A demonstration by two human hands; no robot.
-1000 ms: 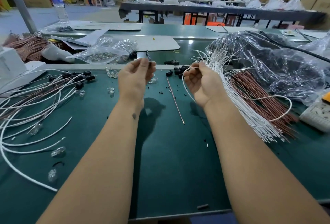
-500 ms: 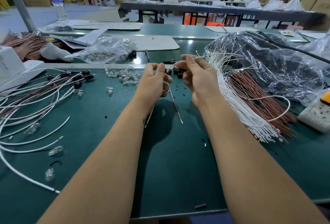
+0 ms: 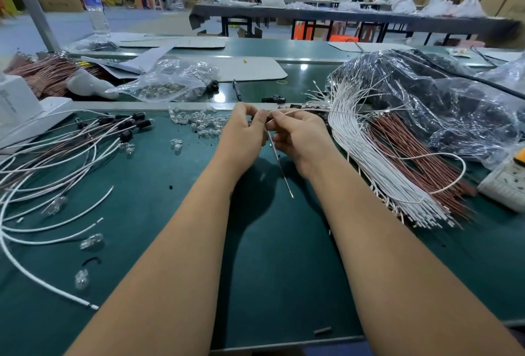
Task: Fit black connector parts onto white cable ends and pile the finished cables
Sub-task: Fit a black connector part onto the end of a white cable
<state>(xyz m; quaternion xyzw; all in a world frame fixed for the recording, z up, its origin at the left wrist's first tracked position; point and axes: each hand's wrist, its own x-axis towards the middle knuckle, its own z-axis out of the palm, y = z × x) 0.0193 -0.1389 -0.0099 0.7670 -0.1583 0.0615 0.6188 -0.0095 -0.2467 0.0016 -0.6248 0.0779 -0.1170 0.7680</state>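
**Both hands meet over a white cable at the far edge of the green bench**

A green work mat (image 3: 272, 256) covers the bench in a warehouse hall stacked with cardboard cartons. Over its far middle the left hand (image 3: 244, 139) and right hand (image 3: 301, 139) come together, fingertips touching. The left hand's fingers are curled and pinch a small black connector part (image 3: 262, 118), mostly hidden between thumb and forefinger. The right hand pinches a white cable (image 3: 295, 111) whose end meets the left fingertips; the cable runs away to the right toward the bundle. A thin wire (image 3: 279, 166) hangs down from between the two hands and ends over the mat.

Just right of the right hand lies the bundle of white cables (image 3: 366, 165), fanned out, with brown wires (image 3: 412, 162) beside it and a crumpled clear plastic bag (image 3: 454, 105) behind. Loose black connector parts (image 3: 274, 99) sit just beyond the hands. Clear bulbs (image 3: 199, 122) are scattered just left of the left hand. Well to the left, the pile of finished cables (image 3: 65, 156) spreads across the mat, black parts at their far ends.
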